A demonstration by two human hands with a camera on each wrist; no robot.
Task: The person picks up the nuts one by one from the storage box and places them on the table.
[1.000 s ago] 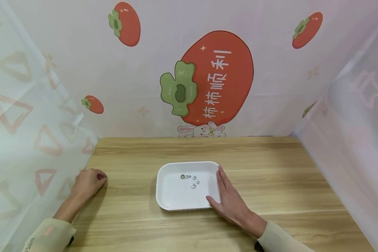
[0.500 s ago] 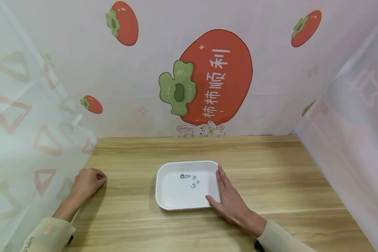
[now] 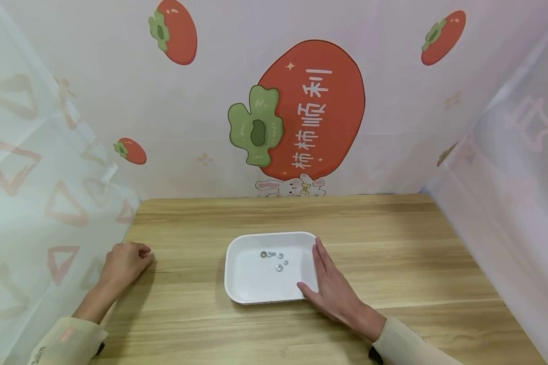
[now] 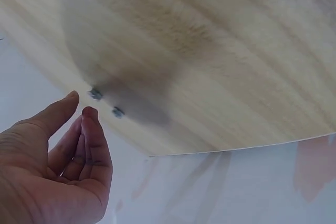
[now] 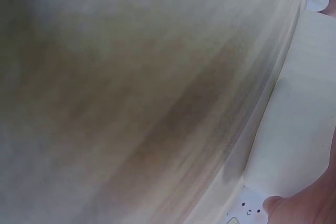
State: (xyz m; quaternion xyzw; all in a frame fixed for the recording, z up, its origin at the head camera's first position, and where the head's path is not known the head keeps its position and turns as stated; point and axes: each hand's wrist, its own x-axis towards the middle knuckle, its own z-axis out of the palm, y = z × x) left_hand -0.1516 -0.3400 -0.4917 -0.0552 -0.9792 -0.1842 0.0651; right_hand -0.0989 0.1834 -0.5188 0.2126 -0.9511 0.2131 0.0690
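Two small metal nuts, one nut [image 4: 95, 94] and another nut [image 4: 117, 112], lie on the table just past the fingertips of my left hand [image 4: 73, 166]. Its thumb and index finger stand a little apart, with the other fingers loosely bent and nothing gripped. In the head view this left hand [image 3: 123, 266] rests at the table's left edge. My right hand [image 3: 335, 289] lies along the right end of a white tray [image 3: 255, 291], fingers straight against it and thumb over the near corner. Several metal nuts [image 3: 279, 267] lie inside the tray.
The wooden table [image 3: 187, 324] extends around the tray. A white printed backdrop [image 3: 201, 101] with persimmon pictures stands behind it. Hanging sheets, including the left sheet [image 3: 27, 213], border both sides.
The thumb and index finger of my left hand have parted slightly at the table's left edge. My right hand keeps its place on the tray. The head view has shifted slightly.
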